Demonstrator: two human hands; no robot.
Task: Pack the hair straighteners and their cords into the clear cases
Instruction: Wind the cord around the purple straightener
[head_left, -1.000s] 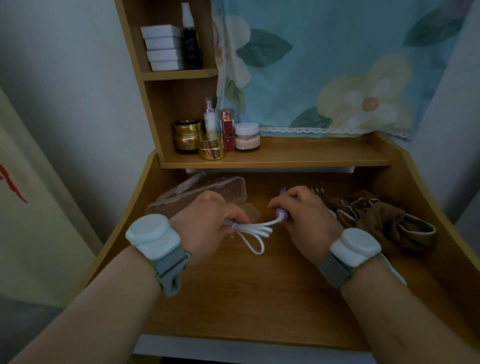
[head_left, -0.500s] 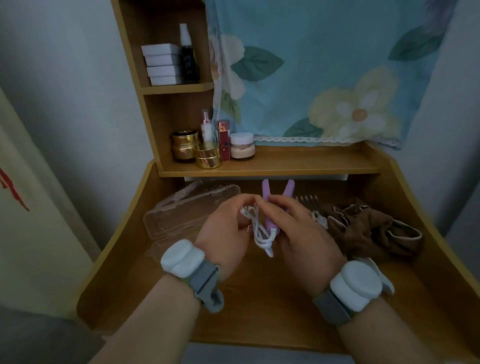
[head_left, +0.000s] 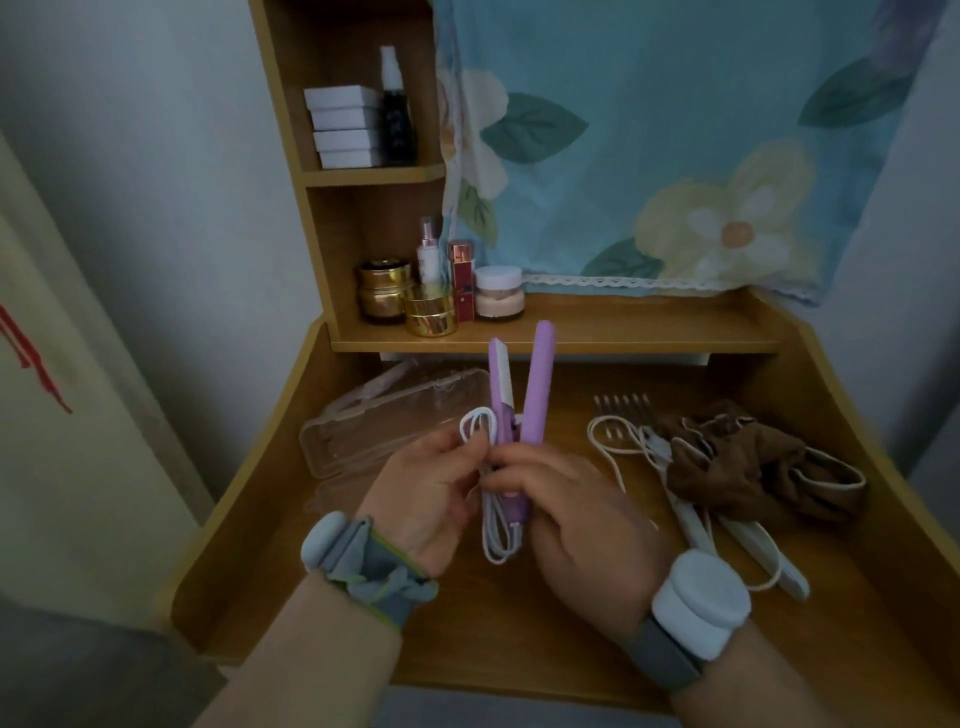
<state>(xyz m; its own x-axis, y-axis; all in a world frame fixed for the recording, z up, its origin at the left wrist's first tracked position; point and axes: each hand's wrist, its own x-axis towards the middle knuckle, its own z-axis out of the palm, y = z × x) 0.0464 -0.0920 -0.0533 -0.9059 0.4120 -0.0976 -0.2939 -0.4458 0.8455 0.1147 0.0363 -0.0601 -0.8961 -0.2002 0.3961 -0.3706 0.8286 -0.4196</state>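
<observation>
The step in hand looks like bundling: the right hand (head_left: 587, 514) grips the purple straightener (head_left: 535, 395) upright above the desk (head_left: 519, 623), its arms splayed, while the left hand (head_left: 431, 493) pinches the folded white cord (head_left: 496, 530) against it. Next, both likely go into the clear case (head_left: 384, 426) just behind the left hand, which calls for keeping the loops together.

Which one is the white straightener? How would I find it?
Look at the wooden desk, right side, beside the brown cloth. The white straightener lies flat there with a cream cord. The other one is purple, held up in both hands.

Home vanity desk (head_left: 519, 613), cosmetics jars (head_left: 410, 299)
</observation>
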